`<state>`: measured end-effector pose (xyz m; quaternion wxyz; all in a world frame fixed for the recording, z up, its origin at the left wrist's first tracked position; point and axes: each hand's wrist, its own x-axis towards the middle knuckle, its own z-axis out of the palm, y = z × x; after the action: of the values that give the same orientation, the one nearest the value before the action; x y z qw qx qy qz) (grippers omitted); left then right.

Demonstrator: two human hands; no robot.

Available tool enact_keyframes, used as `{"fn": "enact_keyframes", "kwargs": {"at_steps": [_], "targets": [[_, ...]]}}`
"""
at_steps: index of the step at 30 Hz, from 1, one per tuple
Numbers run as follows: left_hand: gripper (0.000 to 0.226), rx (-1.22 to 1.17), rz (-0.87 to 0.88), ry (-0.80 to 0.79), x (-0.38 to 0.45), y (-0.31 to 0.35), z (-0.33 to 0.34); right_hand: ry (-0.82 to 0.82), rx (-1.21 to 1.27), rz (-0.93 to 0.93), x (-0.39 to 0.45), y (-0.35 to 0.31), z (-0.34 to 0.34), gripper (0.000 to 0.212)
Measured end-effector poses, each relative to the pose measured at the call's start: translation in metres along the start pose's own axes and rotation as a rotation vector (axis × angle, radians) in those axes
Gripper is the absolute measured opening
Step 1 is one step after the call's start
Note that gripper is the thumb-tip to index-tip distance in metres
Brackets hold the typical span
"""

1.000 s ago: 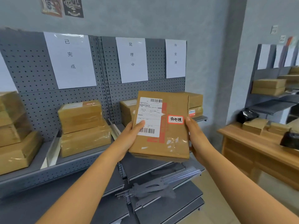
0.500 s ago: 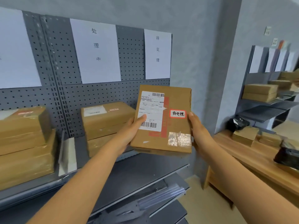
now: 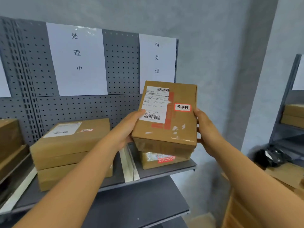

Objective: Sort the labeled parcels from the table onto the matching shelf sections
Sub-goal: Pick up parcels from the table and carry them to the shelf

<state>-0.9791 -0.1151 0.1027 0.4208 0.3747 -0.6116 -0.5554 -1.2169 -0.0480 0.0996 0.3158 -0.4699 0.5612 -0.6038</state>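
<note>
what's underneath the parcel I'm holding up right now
Below the held parcel, gripped by the left hand and right hand, another brown box sits on the shelf. Only its front with a red sticker shows; its top is covered.

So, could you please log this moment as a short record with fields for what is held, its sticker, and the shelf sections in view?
held item: brown parcel, gripped at its sides by left hand and right hand
parcel sticker: red-bordered tag reading 待处理
matching sign: 待处理 sheet on the pegboard, right section
right section contents: one parcel directly under the held one
divider: white strip between sections
middle section: sign 处理中, two stacked parcels
placement: not yet set down
</note>
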Motion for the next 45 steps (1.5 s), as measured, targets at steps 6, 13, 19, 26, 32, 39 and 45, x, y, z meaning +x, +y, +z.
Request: {"fn": "enact_keyframes", "kwargs": {"at_steps": [6, 13, 19, 26, 32, 39, 45], "targets": [[0.046, -0.021, 0.035, 0.074, 0.040, 0.013, 0.020, -0.052, 0.043, 0.046, 0.080, -0.014, -0.013, 0.047], [0.091, 0.175, 0.018, 0.125, 0.084, 0.014, 0.008, -0.118, -0.024, 0.075, 0.147, -0.008, -0.001, 0.043], [0.028, 0.231, 0.008, 0.296, 0.137, 0.011, -0.004, -0.199, -0.207, 0.160, 0.192, 0.013, 0.005, 0.057], [0.041, 0.244, 0.030, 0.318, 0.172, -0.002, -0.012, -0.182, -0.119, 0.139, 0.235, 0.035, 0.020, 0.062], [0.054, 0.380, -0.062, 0.292, 0.184, 0.001, -0.039, -0.263, -0.013, 0.071, 0.262, 0.043, 0.025, 0.064], [0.067, 0.766, -0.004, 0.662, 0.180, 0.010, -0.057, -0.094, -0.148, 0.040, 0.270, 0.043, 0.020, 0.066], [0.055, 0.287, -0.077, 0.430, 0.192, 0.027, -0.018, -0.129, -0.173, 0.037, 0.269, 0.045, -0.002, 0.076]]}}
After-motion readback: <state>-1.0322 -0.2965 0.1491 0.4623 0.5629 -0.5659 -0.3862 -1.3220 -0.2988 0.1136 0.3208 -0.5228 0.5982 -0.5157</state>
